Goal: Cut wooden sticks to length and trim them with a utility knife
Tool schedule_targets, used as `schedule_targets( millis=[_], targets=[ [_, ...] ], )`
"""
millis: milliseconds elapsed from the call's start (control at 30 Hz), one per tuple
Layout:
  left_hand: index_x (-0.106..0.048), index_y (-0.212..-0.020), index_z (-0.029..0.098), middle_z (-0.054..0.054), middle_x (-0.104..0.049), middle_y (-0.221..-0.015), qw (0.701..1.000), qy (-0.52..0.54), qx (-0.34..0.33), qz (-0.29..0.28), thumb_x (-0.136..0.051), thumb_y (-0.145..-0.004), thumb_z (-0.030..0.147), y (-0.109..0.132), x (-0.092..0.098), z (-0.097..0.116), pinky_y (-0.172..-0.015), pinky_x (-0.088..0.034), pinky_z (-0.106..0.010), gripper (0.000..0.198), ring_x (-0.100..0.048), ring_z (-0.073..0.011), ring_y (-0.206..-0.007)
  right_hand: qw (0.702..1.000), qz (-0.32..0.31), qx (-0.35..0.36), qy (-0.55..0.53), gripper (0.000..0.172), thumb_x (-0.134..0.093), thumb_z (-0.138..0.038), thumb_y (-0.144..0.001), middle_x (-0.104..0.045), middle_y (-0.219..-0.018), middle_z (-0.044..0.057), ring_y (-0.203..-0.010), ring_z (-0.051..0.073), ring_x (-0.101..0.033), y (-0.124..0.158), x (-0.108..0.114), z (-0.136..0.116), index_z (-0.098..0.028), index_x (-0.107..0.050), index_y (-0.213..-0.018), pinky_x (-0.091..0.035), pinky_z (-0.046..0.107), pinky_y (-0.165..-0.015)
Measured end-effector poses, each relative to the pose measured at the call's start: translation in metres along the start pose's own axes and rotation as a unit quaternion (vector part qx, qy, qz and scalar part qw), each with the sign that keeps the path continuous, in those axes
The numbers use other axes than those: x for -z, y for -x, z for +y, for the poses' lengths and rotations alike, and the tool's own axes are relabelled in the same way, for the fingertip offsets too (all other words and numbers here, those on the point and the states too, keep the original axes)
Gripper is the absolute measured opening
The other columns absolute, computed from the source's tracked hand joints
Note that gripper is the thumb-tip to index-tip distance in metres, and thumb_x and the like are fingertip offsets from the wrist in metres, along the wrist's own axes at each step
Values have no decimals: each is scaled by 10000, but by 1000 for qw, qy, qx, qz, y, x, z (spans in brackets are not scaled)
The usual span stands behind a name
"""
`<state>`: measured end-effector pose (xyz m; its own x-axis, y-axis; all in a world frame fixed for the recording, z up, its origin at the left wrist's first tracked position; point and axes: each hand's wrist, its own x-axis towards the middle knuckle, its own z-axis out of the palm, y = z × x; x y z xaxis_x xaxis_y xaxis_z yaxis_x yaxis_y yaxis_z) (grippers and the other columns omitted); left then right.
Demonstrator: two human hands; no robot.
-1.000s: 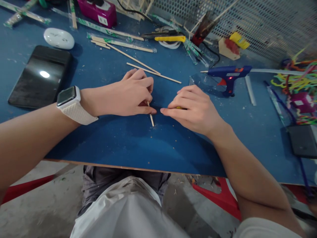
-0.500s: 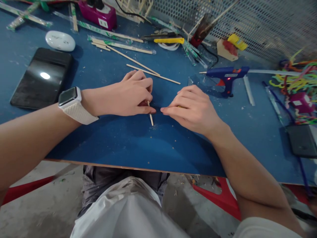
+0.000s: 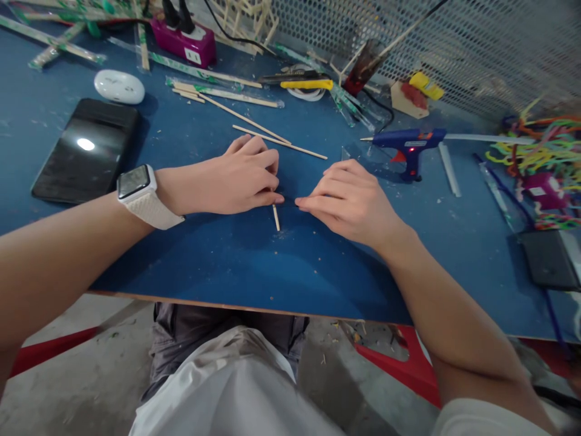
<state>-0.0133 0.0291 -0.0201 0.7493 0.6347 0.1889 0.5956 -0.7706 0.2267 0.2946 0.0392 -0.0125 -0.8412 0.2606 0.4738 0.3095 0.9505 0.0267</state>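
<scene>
My left hand (image 3: pixel 252 172), a watch on its wrist, is closed over a short thin wooden stick (image 3: pixel 276 219). The stick's lower end shows below the thumb; the rest is under the fingers. Just to the right, my right hand (image 3: pixel 342 200) is closed in a pinch, thumb and index fingertips pointing at the left thumb across a small gap. A tiny dark bit shows at those fingertips, but what they hold is hidden. Beyond the hands, two long wooden sticks (image 3: pixel 302 150) lie on the blue table (image 3: pixel 236 260).
A blue glue gun (image 3: pixel 406 145) with a lit red light lies at right. Behind are a yellow-handled cutter (image 3: pixel 306 84), wrapped chopsticks (image 3: pixel 236 95) and a purple power adapter (image 3: pixel 186 42). A black phone (image 3: pixel 86 151) and white earbud case (image 3: pixel 118 86) lie left; colourful pipe cleaners (image 3: pixel 535 148), far right.
The camera view has shifted slightly. My left thumb now covers more of the short stick's upper part. A yellowish bit between my right fingers no longer shows.
</scene>
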Motion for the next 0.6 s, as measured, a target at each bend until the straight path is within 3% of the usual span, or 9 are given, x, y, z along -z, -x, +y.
schedule_targets(
  millis=[267,600],
  targets=[
    [-870,-954,229,-158,-732,-1253,1000,25,6,18,-460,-1204,608,0,-1,2,-1259,-501,-682,611,-637,-397,-1300,1000,-16,6,-21,211,-678,-228,-1179,-824,-921,-2,-902,193,-710,-1,0,-2,-300,-864,-1110,-538,430,-974],
    [-864,-941,222,-165,-720,-1268,999,38,22,1,-458,-1201,624,-1,1,2,-1277,-474,-696,628,-631,-419,-1340,999,14,26,-22,182,-701,-203,-1168,-822,-918,-7,-896,184,-686,-1,-1,-3,-268,-855,-1097,-546,417,-966]
  ],
)
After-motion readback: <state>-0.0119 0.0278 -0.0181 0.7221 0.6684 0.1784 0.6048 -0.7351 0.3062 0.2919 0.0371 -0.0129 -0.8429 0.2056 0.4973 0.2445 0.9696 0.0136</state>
